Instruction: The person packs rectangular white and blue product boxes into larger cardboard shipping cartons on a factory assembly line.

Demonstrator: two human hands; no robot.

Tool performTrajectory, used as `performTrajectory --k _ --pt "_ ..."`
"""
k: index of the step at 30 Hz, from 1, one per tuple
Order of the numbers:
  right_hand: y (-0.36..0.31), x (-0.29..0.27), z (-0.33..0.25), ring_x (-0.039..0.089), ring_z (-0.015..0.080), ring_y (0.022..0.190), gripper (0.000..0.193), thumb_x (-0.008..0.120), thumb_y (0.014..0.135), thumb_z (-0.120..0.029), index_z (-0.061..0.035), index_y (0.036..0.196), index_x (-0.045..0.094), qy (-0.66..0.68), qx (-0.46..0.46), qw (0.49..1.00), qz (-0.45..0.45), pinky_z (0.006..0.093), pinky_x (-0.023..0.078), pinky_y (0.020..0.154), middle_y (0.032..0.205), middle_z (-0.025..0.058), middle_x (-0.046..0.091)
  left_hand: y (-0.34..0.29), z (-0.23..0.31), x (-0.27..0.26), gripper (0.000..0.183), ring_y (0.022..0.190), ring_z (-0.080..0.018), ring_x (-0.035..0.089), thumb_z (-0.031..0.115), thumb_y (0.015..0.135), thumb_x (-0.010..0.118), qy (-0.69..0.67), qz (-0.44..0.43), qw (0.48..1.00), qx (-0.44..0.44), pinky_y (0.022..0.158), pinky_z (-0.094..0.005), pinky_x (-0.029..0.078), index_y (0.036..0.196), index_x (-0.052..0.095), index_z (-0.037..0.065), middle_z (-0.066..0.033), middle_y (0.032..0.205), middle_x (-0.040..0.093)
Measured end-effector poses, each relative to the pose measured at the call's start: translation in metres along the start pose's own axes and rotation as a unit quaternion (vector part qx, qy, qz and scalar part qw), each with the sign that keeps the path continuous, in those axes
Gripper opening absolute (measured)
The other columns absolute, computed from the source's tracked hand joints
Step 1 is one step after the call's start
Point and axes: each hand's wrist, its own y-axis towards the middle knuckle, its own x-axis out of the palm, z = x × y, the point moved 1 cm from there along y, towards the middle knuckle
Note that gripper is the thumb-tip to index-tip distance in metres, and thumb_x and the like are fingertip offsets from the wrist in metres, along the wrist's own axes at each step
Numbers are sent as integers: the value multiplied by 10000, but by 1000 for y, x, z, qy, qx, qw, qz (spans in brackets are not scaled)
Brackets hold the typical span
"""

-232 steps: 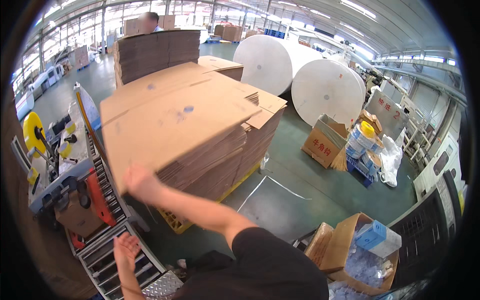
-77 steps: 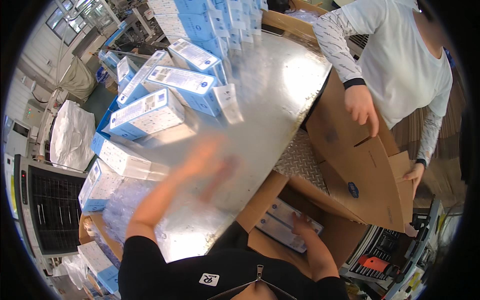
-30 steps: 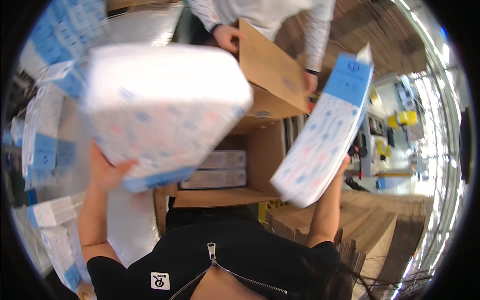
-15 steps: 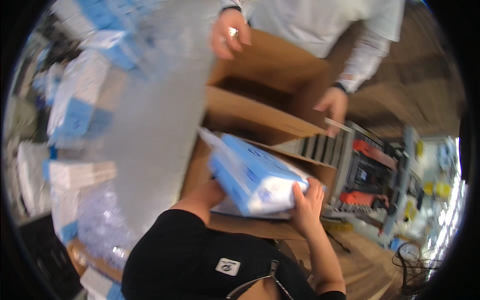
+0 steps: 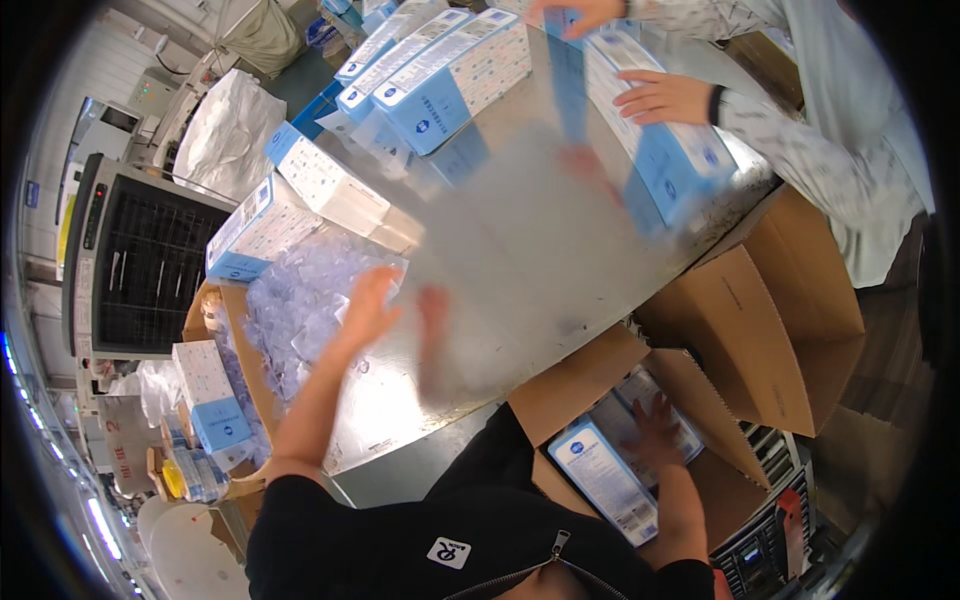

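My left hand [image 5: 372,308] reaches over the metal table, fingers stretched out and holding nothing, beside a heap of clear crumpled plastic pieces [image 5: 290,300]. Inside an open cardboard carton [image 5: 590,370] at the lower right, my right hand [image 5: 655,435] is spread over the packs and slightly blurred. Beside it in the carton lies a blue-and-white pack [image 5: 605,478]. Another pack [image 5: 645,395] is partly covered by that hand.
Several blue-and-white boxes [image 5: 430,95] stand on the table [image 5: 500,270]. Across it, a co-worker's hands [image 5: 665,97] rest on a long blue-and-white box [image 5: 665,165]. A second open carton [image 5: 760,310] adjoins mine, above a roller conveyor [image 5: 775,455]. A black-grilled machine [image 5: 150,260] stands left.
The view has swung left. The pack I held in both hands is out of my grip; my left hand has moved to the plastic heap. The co-worker's hands went from the carton to a box.
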Motion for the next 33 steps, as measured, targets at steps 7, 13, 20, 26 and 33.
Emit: performTrajectory --k 7,13,20,26,33 --pt "12 -33 49 455 282 1224 580 626 819 -261 -76 1333 431 230 -113 957 136 368 394 968 1326 190 466 60 -83 -34 593 952 -275 571 93 618 744 121 -267 956 -2 802 -378 454 1181 556 87 -107 976 603" --pt "-32 -58 -42 629 301 878 398 629 798 -246 -23 1124 579 170 -133 967 133 371 500 769 1001 172 632 23 -109 -87 443 713 -204 630 -24 719 632 -71 16 993 -92 645 -301 485 1147 591 85 -87 804 627" --pt "-69 -138 -219 611 246 672 247 705 767 -243 -47 896 627 315 -309 856 267 324 489 627 741 118 617 8 11 -84 418 757 -154 639 -77 787 602 -513 -18 845 -149 629 -236 506 1191 534 1 -65 839 632" --pt "-116 -134 -166 548 104 622 119 665 810 -114 -6 814 615 411 -360 821 167 238 440 564 678 58 593 -29 178 16 403 802 -122 630 -38 831 587 -619 -306 720 -66 687 -247 515 1223 510 14 -70 884 645" --pt "-53 14 5 561 114 536 80 611 805 -45 6 743 614 666 50 720 189 235 444 490 630 48 605 -65 257 137 488 1200 -352 430 235 791 629 -96 -352 848 385 965 -427 397 1236 517 68 -178 1295 451"
